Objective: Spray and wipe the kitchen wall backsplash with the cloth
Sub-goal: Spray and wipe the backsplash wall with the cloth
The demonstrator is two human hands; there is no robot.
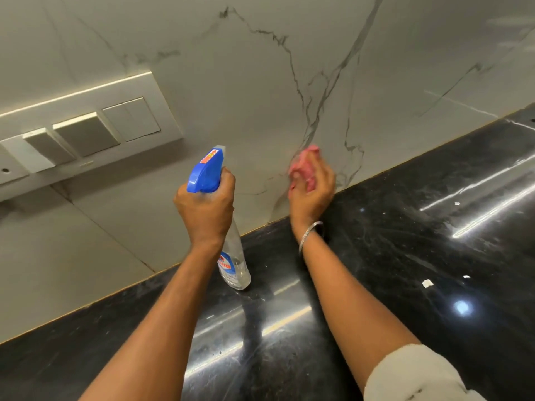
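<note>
Left hand (204, 209) grip: clear spray bottle (233, 264) | right hand (311, 188) grip: crumpled pink cloth (304, 166) on veined backsplash (260, 82)

Head camera looks down, tilted, close to backsplash (260, 82) and counter (405, 256).

Home kitchen — polished black stone surface (405, 227) meets pale marble-look backsplash (231, 82) with grey veining. White switch plate (86, 131) with several rocker switches set in wall at left. Clear spray bottle (228, 256) with blue trigger head above surface — household cleaner.
</note>
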